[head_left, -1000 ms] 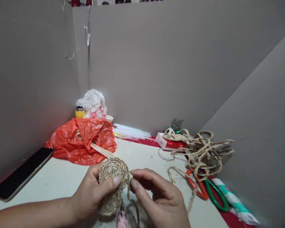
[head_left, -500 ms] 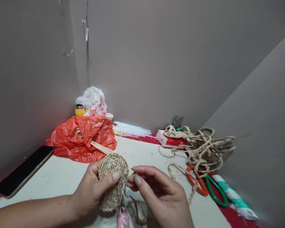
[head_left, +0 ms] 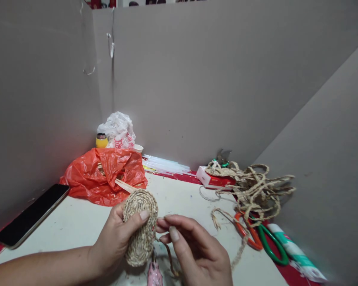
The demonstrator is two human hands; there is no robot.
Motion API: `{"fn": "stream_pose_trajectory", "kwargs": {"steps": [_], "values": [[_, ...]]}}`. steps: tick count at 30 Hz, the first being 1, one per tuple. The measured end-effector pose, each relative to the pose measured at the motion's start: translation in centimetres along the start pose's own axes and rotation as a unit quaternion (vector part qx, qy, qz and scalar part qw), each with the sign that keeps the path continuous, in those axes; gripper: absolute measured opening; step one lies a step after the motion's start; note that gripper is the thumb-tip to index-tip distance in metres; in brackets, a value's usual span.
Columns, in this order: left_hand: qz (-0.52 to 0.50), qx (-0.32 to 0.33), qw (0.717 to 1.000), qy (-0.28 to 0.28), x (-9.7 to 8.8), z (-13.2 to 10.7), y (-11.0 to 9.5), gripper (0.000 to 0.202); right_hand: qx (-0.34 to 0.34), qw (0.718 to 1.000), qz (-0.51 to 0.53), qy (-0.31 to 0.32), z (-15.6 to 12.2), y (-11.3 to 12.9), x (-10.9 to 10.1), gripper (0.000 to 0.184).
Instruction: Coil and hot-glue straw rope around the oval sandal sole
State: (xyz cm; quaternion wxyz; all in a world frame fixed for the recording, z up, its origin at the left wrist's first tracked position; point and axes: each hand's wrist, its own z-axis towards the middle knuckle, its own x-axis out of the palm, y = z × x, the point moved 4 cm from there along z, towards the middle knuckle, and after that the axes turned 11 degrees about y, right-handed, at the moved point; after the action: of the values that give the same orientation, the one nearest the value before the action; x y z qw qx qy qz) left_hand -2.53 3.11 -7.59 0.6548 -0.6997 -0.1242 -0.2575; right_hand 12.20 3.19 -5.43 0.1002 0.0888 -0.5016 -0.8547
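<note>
My left hand (head_left: 115, 234) holds a flat oval coil of braided straw cord (head_left: 141, 230) upright, thumb across its front face and fingers behind. My right hand (head_left: 197, 246) is at the coil's right edge, its fingertips touching there. The thumb stands apart from the other fingers, and nothing shows between them. A loose end of cord (head_left: 169, 254) hangs from the coil's lower right side and runs down beside my right hand. Just below the coil is a pink tool (head_left: 154, 274) with a thin metal tip, its lower part cut off by the frame.
On the left lie a phone (head_left: 32, 216) and a red plastic bag (head_left: 89, 174) with pale sticks. Translucent sticks (head_left: 167, 163) rest along the back wall. At right are tangled braided cord (head_left: 256, 190), a red-and-white box (head_left: 214, 180), orange (head_left: 247, 232) and green (head_left: 273, 246) handles, and a white-and-teal tube (head_left: 298, 252).
The view has tilted up slightly. The coil has turned a little and moved slightly left, and my right fingertips remain close against its edge.
</note>
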Motion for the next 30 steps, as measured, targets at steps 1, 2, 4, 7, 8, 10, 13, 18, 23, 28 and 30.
{"fn": "stream_pose_trajectory", "kwargs": {"steps": [1, 2, 4, 7, 8, 10, 13, 18, 23, 28, 30], "values": [[-0.008, 0.002, 1.0, 0.0, 0.0, 0.0, 0.0, 0.018, -0.01, 1.0, -0.008, -0.001, -0.2, -0.1, 0.1, 0.011], [-0.015, 0.004, 1.0, 0.004, 0.1, 0.0, 0.0, 0.017, -0.019, 1.0, -0.012, -0.002, -0.4, -0.3, 0.2, 0.012], [-0.023, 0.005, 1.0, 0.021, 0.2, 0.0, -0.1, 0.017, -0.035, 0.999, -0.01, -0.004, -0.6, -0.7, 0.4, 0.012], [-0.022, 0.013, 1.0, 0.018, 0.3, 0.0, -0.2, 0.017, -0.062, 0.998, -0.01, -0.006, -0.9, -1.1, 0.6, 0.012], [-0.021, 0.015, 1.0, 0.011, 0.3, -0.1, -0.3, 0.018, -0.071, 0.997, -0.011, -0.004, -1.0, -1.1, 0.6, 0.014], [-0.019, 0.018, 1.0, 0.004, 0.3, -0.1, -0.3, 0.018, -0.083, 0.996, -0.018, 0.002, -1.0, -1.1, 0.6, 0.017], [-0.01, 0.017, 1.0, 0.003, 0.2, -0.1, -0.3, 0.018, -0.079, 0.996, -0.038, 0.011, -1.1, -1.1, 0.5, 0.02], [-0.011, 0.007, 1.0, -0.015, 0.1, -0.1, -0.3, 0.019, -0.055, 0.997, -0.058, 0.019, -1.0, -1.2, 0.3, 0.019], [-0.009, 0.035, 0.999, -0.04, 0.0, 0.2, -0.7, 0.019, -0.079, 0.991, -0.096, 0.049, -0.7, -1.2, 0.6, 0.024], [0.008, 0.025, 0.999, -0.037, -0.2, 0.4, -0.8, 0.02, -0.126, 0.971, -0.177, 0.104, -1.0, -0.8, 1.0, 0.041], [0.004, 0.016, 1.0, -0.026, -0.2, 0.5, -0.8, 0.021, -0.14, 0.961, -0.197, 0.135, -1.0, -0.5, 1.0, 0.047]]}}
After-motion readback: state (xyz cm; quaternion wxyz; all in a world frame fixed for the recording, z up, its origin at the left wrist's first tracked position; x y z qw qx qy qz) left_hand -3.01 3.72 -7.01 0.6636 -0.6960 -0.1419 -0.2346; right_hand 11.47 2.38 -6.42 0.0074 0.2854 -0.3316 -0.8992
